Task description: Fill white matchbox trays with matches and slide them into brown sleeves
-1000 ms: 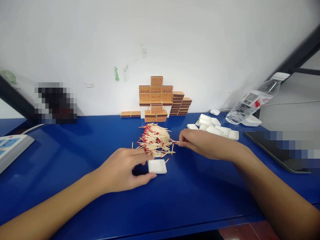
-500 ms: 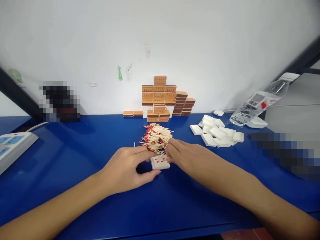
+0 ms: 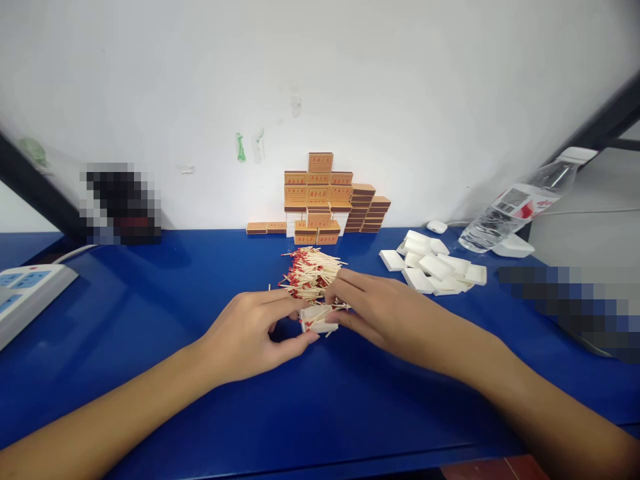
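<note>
My left hand [image 3: 265, 337] grips a small white matchbox tray [image 3: 320, 327] by its left end, thumb on the near side and fingers on the far side. A few red-headed matches [image 3: 311, 323] lie loosely inside it, and one sticks out over the near edge. Above the tray's right end is my right hand [image 3: 367, 303], its thumb and fingers pinched around matches [image 3: 341, 306] whose ends show at the fingertips. Just behind both hands spreads a heap of matches [image 3: 313, 270] with red heads mostly to the left.
Orange matchboxes [image 3: 319, 193] are stacked against the wall. White empty trays [image 3: 436, 265] lie piled at the right, near a leaning plastic bottle [image 3: 525, 200] and a small white case [image 3: 437, 227]. A power strip [image 3: 35, 293] sits at the left edge of the blue table [image 3: 280, 427].
My right hand has shifted slightly left and its fingers have spread a little over the tray. Matches now lie at angles in the tray, one over its near edge. My left hand stays nearly in place.
</note>
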Demonstrator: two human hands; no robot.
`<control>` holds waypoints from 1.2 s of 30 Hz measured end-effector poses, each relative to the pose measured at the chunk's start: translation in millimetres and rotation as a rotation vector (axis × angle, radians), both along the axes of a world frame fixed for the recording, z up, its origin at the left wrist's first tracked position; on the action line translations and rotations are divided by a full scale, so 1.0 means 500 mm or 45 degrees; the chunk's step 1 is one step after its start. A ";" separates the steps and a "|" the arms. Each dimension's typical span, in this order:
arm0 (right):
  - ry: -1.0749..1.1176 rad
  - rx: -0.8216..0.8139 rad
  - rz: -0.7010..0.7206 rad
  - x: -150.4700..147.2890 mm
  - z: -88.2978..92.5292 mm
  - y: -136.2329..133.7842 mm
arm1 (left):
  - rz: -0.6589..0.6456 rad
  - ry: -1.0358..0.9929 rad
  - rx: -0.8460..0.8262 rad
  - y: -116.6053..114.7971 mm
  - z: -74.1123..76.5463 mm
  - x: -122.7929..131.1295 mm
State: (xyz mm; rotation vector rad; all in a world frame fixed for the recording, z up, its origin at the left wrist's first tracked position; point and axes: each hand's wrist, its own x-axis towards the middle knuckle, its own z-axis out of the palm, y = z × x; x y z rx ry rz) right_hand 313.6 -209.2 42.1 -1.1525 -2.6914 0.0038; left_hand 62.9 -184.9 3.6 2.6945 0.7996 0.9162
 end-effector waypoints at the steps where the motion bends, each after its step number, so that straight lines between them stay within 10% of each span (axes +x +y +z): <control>1: 0.023 -0.039 -0.017 0.005 0.005 0.003 | -0.001 -0.010 -0.007 0.001 0.000 -0.001; 36: 0.267 -0.178 0.075 -0.018 -0.016 -0.001 | -0.098 -0.077 0.068 0.003 -0.003 -0.002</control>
